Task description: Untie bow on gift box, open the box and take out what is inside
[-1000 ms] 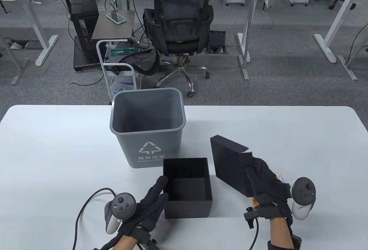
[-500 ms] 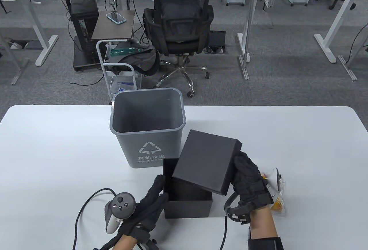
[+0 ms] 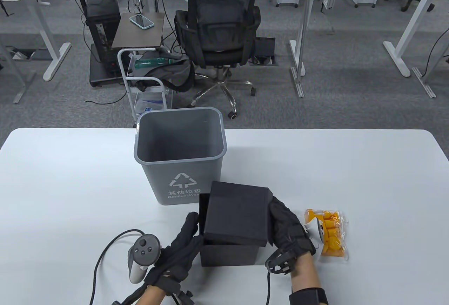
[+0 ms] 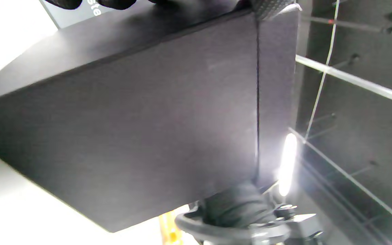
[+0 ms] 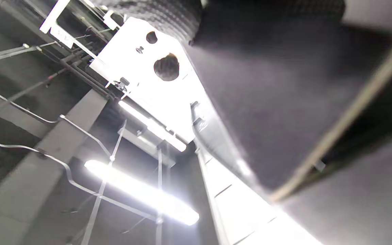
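The black gift box (image 3: 228, 254) stands near the table's front edge, and its wide side fills the left wrist view (image 4: 131, 129). My right hand (image 3: 286, 226) grips the black lid (image 3: 238, 214) by its right edge and holds it tilted over the box's opening, its near edge low on the box. My left hand (image 3: 186, 236) lies with straight fingers against the box's left wall. A clear packet of orange sweets (image 3: 328, 231) lies on the table just right of my right hand. No bow or ribbon is in view.
A grey waste bin (image 3: 180, 154) stands directly behind the box, touching distance from the lid. A black cable (image 3: 105, 249) loops on the table at my left wrist. Beyond the white table (image 3: 70, 185) are an office chair, a seated person and desks.
My right hand has swung the lid from upright at the right of the box leftward and down over the opening. The packet of sweets, earlier hidden by that hand, now shows on the table.
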Available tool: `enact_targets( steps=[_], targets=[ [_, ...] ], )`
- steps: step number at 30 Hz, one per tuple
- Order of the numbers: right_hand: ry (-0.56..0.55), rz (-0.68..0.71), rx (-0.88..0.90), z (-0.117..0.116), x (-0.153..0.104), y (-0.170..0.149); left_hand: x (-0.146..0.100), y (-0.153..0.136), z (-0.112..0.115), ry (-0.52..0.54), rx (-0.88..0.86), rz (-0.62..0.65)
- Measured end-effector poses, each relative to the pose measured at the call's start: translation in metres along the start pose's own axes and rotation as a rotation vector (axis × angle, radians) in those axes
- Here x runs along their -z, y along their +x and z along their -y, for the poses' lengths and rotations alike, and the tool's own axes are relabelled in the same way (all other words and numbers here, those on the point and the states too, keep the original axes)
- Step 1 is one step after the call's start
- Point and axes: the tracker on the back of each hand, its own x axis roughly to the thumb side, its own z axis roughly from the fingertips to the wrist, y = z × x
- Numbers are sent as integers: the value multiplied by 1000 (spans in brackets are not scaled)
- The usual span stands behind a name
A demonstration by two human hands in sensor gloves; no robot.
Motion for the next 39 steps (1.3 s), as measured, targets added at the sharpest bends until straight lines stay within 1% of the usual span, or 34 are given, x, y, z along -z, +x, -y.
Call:
enact_targets(
  steps=[1, 2, 4, 7, 10, 13, 15, 18, 20, 22, 24, 25, 27, 29, 36, 37, 39],
  targets=[
    [-5, 5, -68, 0, 0, 2, 0, -1, 0, 1, -15, -1],
    [1, 12, -174, -2, 1, 6, 0, -3, 0, 1, -42, -7],
    [-5, 39, -312, -8, 1, 11, 0, -7, -1, 16, -105, -6],
    [-50, 79, -348, -16, -1, 13, 1, -10, -2, 39, -206, -4],
    [-85, 102, -468, -23, -3, 15, 2, -9, -1, 27, -157, 1],
    [-141, 146, -636, -31, -6, 17, 1, -8, 1, 34, -184, -1],
    [-183, 168, -705, -36, -7, 18, 1, -8, 2, 34, -179, -6],
    [-209, 189, -806, -39, -9, 19, 1, -9, 5, 35, -119, -13],
    [-213, 189, -834, -38, -9, 17, 2, -10, 6, 37, -92, -13],
    [-189, 176, -827, -36, -8, 14, 2, -11, 7, 33, -87, -22],
    [-158, 157, -798, -32, -7, 11, 3, -11, 6, 22, -96, -34],
    [-141, 124, -742, -29, -8, 9, 3, -12, 5, 20, -100, -43],
    [-133, 95, -694, -26, -8, 6, 3, -13, 4, 14, -98, -43],
    [-137, 86, -695, -25, -9, 5, 3, -13, 5, 10, -103, -49],
    [-146, 151, -737, -32, -11, 5, 3, -12, 6, 12, -81, -44],
    [-127, 163, -739, -32, -11, 4, 3, -13, 6, 6, -81, -46],
    [-75, 139, -727, -34, -11, 0, 3, -14, 7, 5, -102, -47]
  ],
)
